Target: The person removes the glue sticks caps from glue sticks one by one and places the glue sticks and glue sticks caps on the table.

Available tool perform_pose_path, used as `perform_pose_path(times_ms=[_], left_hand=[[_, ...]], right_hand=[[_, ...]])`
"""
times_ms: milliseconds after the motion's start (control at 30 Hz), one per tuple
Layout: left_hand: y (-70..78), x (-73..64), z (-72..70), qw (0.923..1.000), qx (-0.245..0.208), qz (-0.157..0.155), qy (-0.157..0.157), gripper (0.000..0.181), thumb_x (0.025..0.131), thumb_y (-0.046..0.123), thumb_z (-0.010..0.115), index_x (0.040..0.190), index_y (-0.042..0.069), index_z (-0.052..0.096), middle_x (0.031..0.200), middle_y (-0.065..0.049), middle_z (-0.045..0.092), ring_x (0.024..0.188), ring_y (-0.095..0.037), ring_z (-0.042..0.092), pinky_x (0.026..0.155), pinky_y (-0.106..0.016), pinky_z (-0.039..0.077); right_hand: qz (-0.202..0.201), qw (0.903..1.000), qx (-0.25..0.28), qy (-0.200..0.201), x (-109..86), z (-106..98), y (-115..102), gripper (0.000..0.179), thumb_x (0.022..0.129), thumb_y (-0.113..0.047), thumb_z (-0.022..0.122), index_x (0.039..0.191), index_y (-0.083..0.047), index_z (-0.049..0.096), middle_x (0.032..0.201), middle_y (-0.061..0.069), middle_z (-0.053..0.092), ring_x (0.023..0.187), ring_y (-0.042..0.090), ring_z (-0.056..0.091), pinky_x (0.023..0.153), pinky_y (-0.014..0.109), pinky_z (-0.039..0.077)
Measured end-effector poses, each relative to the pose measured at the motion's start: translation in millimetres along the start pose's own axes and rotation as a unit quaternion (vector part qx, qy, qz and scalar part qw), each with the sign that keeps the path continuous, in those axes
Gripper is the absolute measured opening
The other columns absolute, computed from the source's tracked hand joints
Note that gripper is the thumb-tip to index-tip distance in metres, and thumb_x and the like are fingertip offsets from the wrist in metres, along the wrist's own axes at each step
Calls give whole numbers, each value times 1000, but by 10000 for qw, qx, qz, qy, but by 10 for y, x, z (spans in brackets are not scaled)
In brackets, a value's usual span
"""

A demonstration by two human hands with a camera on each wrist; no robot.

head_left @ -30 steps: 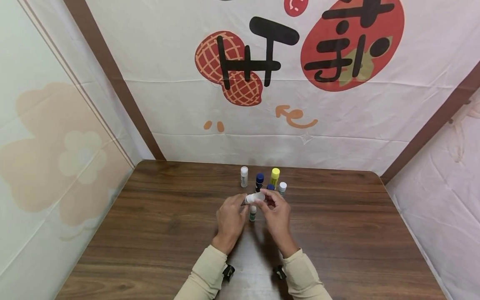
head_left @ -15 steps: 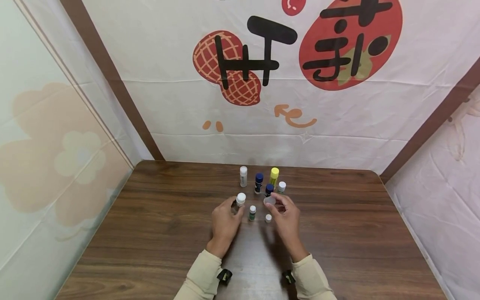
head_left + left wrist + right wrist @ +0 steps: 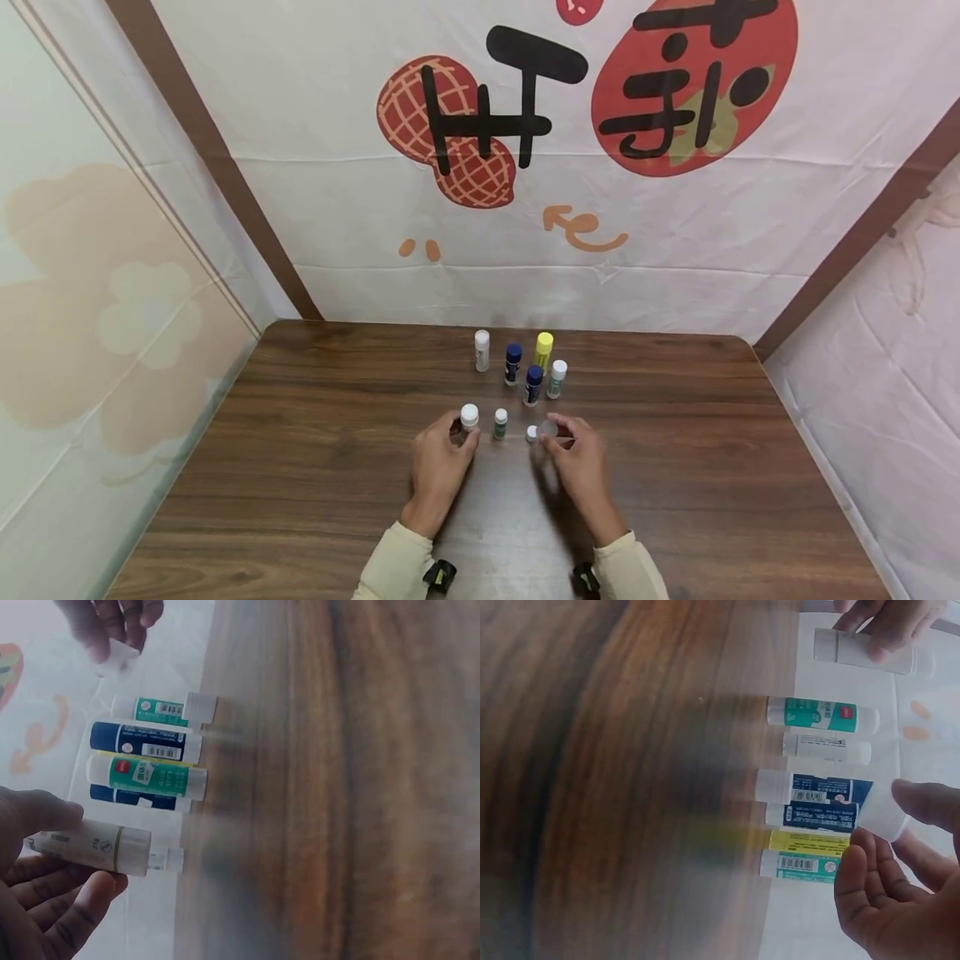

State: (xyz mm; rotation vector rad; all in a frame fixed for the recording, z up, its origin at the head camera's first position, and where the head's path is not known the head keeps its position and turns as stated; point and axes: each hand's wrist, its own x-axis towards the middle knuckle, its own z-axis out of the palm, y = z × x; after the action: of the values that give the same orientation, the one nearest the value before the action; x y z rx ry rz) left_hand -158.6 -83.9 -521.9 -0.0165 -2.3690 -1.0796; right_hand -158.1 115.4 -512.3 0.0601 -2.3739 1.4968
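Note:
My left hand holds a white glue stick upright near the table, its white top facing up. In the left wrist view the thumb lies on one side of the stick and the fingers curl round the other. My right hand pinches a translucent white ridged cap between thumb and fingers. Close beside that cap, a small white cap stands on the table. Between the two hands is a green glue stick with a white top.
Behind the hands several glue sticks stand upright: a white one, navy ones, a yellow one and a green-labelled one. The brown wooden table meets a printed cloth wall behind.
Both hands were together at the white glue stick, then parted. The left hand has moved left and down with the stick; the right has moved right and down with the translucent cap.

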Motion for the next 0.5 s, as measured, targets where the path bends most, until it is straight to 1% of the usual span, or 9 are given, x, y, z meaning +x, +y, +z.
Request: perform_pose_path(times_ms=[100,200,300,367,500], left_hand=[[-15,-36,-6,9999,14,-130,-57,23,71,10,84,91,7,72,82,-5,72,73,-19,70,64,-37,55],[-22,-64,-5,9997,39,-184,-131,24,71,10,85,91,7,72,82,-7,72,72,-19,70,64,-37,55],[-20,-89,6,9995,58,-199,-254,26,70,10,85,91,7,72,81,-7,73,72,-19,70,64,-37,55],[-16,-106,19,9991,86,-212,-352,26,69,10,85,91,7,72,80,-6,73,71,-19,69,64,-37,54],[-3,-138,51,9982,185,-253,-504,27,69,11,85,92,7,72,78,-5,72,70,-19,68,63,-38,53]], right_hand=[[73,9990,-372,-234,-27,-2,22,31,73,7,77,103,4,70,91,15,68,76,28,68,66,31,56],[66,9953,-820,-515,-38,1,43,30,75,5,76,104,4,70,91,13,67,77,25,67,67,33,56],[-14,9877,-1348,-794,-33,9,64,28,75,2,77,102,3,71,85,10,66,75,21,65,67,32,54],[-89,9815,-1651,-962,-28,15,71,26,74,1,77,99,2,71,81,6,64,72,18,61,64,31,51],[-149,9715,-2021,-1229,-24,34,78,19,72,-2,77,90,-2,72,74,1,59,68,14,53,61,30,45]])
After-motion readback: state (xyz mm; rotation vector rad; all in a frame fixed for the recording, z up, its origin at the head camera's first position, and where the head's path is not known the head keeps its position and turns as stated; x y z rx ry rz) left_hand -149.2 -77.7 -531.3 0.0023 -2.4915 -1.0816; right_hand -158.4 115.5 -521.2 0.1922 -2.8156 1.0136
